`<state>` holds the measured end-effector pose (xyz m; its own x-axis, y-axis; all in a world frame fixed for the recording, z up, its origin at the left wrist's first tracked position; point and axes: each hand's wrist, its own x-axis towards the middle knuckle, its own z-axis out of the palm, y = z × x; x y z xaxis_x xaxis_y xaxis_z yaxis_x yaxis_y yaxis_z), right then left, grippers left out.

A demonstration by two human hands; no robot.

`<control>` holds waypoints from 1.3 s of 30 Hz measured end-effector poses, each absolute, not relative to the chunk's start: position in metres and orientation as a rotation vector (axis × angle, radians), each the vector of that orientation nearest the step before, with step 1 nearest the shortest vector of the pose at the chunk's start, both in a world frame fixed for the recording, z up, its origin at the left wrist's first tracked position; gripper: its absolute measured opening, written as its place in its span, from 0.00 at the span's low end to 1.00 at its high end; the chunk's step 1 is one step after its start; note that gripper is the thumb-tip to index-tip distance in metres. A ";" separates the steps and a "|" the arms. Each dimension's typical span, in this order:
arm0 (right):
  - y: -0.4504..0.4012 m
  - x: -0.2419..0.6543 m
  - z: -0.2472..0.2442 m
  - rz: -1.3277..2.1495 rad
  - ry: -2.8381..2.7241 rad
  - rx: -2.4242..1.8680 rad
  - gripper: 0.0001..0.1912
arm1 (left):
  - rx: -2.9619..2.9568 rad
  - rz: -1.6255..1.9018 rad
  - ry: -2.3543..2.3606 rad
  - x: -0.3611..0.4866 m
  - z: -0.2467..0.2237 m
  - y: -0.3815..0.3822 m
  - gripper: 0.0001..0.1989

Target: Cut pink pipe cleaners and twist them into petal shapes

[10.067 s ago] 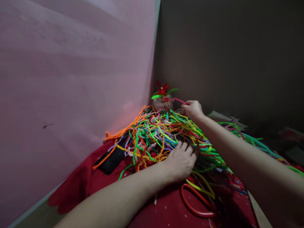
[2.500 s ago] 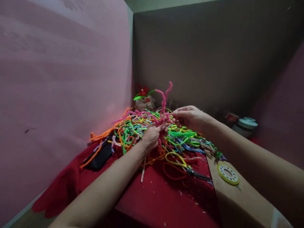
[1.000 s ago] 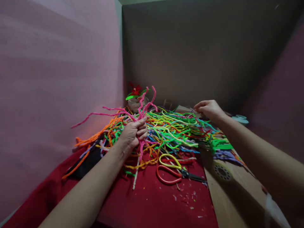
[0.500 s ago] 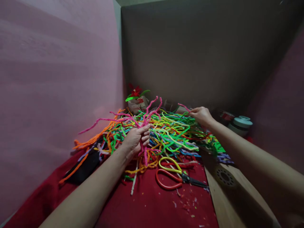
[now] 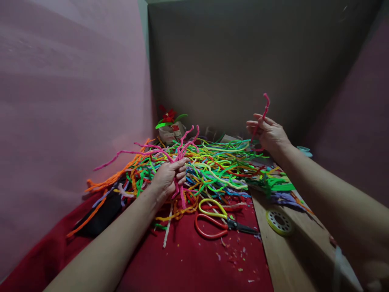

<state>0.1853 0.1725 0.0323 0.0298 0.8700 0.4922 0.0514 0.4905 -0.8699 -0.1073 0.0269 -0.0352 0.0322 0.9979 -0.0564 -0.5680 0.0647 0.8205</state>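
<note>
My left hand [image 5: 170,176] is closed around a bunch of pink pipe cleaners [image 5: 182,152], whose ends fan out above the fist and poke out below it. Up at the right, my right hand [image 5: 270,132] pinches a single pink pipe cleaner [image 5: 266,106], its tip pointing upward and the lower part running down past the fingers. Beneath both hands spreads a tangled heap of many-coloured pipe cleaners [image 5: 219,168]. Scissors [image 5: 226,221] with one yellow and one red handle loop lie on the red cloth [image 5: 188,259] in front of the heap.
A red flower with green leaves [image 5: 168,117] stands behind the heap. A yellow tape roll [image 5: 278,222] lies on the wooden board [image 5: 285,259] at right. Orange pipe cleaners [image 5: 121,174] hang over a black item [image 5: 103,217] at left. A pink wall [image 5: 73,89] rises on the left.
My right hand has moved up and to the right, and its pink pipe cleaner has swung upright. My left hand keeps its bunch. The view has shifted slightly, and the tape roll shows more clearly.
</note>
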 end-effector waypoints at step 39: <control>0.149 0.181 -0.009 0.567 -1.747 -1.098 0.11 | 1.267 1.888 0.650 -0.050 0.105 0.063 0.13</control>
<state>0.1809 0.1489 -0.0093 -0.1334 0.8680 0.4784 0.4213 0.4866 -0.7654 -0.0497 0.0631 0.1054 -0.2215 0.8119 0.5401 -0.3073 -0.5838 0.7515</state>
